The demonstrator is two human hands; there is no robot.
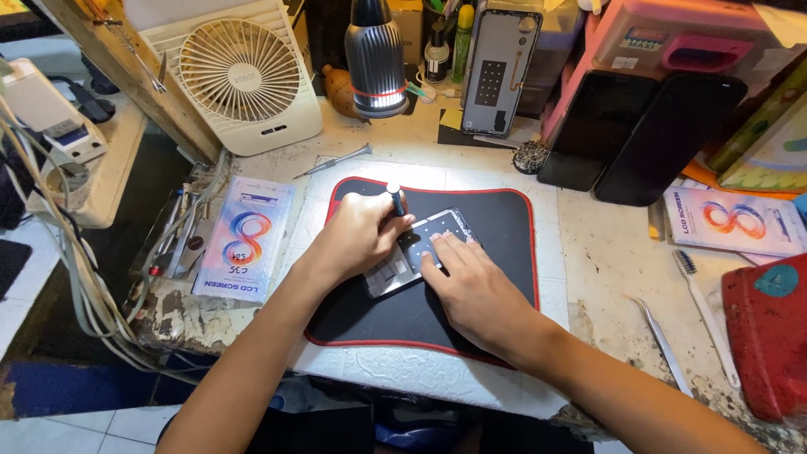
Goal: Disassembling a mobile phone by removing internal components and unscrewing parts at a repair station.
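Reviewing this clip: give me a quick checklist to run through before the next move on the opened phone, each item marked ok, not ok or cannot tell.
1. Opened phone lies fully on the black mat: ok.
2. Right hand presses the phone flat with its fingertips: ok.
3. Left hand grips the screwdriver upright: ok.
4. Screwdriver tip seated in a screw: cannot tell, hidden by the hand.
5. Lamp lights the work area: ok.
6. Spare screwdriver and tweezers lie off the mat, away from the hands: ok.
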